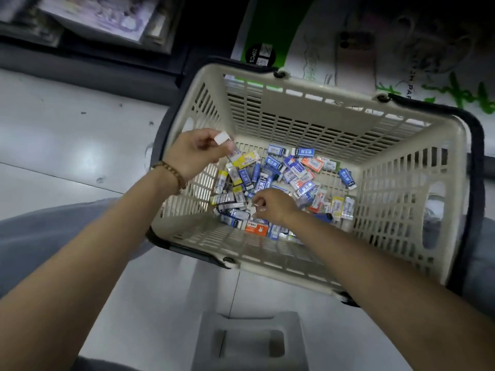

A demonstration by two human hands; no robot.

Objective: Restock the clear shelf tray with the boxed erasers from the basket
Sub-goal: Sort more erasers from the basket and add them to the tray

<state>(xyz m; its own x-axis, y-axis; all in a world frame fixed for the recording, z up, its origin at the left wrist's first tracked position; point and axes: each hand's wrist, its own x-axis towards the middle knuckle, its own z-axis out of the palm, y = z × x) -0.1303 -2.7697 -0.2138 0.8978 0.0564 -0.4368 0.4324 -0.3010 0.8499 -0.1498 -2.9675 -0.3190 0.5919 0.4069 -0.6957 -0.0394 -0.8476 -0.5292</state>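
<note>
A beige slatted shopping basket [300, 108] with dark handles sits on the floor below me. Its bottom holds several small boxed erasers [292, 170] in blue, orange, yellow and white. My left hand [195, 153] hovers over the basket's left rim and grips boxed erasers [223, 139], a white end sticking up past the fingers. My right hand [270, 204] reaches down into the pile, fingers curled and pinching at a small eraser box [250, 207] near the front. The clear shelf tray is not in view.
Pale floor tiles [67, 145] lie to the left and in front. A grey step stool top [249, 341] is at the bottom centre. Dark shelving [88, 28] rises at the top left, and white-green printed packaging [308, 49] lies behind the basket.
</note>
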